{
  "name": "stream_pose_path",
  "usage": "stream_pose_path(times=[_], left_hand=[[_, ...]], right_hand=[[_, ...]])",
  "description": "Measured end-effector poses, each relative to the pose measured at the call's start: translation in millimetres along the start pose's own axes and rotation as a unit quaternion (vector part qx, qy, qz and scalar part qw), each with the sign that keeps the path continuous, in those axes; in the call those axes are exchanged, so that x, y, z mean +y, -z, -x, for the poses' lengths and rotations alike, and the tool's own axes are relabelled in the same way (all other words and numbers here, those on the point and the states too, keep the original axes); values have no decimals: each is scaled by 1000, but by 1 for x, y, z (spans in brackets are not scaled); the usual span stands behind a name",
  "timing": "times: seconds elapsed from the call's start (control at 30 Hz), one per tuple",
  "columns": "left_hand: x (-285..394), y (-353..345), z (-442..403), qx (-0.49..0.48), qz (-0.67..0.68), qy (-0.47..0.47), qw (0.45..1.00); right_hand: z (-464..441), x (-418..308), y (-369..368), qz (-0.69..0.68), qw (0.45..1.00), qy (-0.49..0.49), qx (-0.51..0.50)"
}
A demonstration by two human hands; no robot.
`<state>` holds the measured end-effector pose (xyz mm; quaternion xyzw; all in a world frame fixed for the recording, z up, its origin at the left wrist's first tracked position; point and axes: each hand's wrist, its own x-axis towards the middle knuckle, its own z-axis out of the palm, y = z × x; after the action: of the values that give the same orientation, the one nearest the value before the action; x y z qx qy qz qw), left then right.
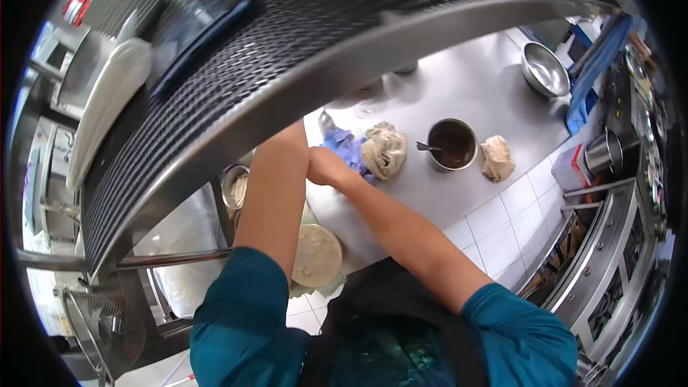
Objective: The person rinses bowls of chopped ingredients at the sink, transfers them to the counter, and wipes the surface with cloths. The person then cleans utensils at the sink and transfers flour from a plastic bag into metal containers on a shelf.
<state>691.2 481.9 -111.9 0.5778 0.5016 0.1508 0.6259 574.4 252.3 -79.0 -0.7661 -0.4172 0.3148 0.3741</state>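
My right hand rests low over the steel table, its fingers partly hidden behind my left forearm. Just beyond it lie a crumpled purple-blue cloth and a bunched beige cloth. My left forearm reaches up under the shelf edge, which hides my left hand. To the right stands a metal pot of brown contents with a spoon handle over its rim. Another beige cloth lies right of the pot.
A metal shelf crosses above the table. At the back right sits a steel bowl. A round lidded container and a small bowl are near my left arm. A stove stands at the right.
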Motion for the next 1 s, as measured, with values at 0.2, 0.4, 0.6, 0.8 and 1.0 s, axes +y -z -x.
stream_pose_path(times=[0.2,0.4,0.6,0.8,1.0], left_hand=[[-7,-46,-4,106,93,-75,987],[13,-10,31,81,130,-187,970],[7,113,91,-28,53,-156,986],[-42,188,235,-28,33,-102,994],[-97,205,262,-17,-83,-87,993]], right_hand=[[70,40,54,-49,990,-22,133],[79,64,71,-34,978,19,203],[37,35,97,-55,969,25,240],[-12,43,77,-197,970,-5,145],[-53,73,94,-327,912,-71,237]])
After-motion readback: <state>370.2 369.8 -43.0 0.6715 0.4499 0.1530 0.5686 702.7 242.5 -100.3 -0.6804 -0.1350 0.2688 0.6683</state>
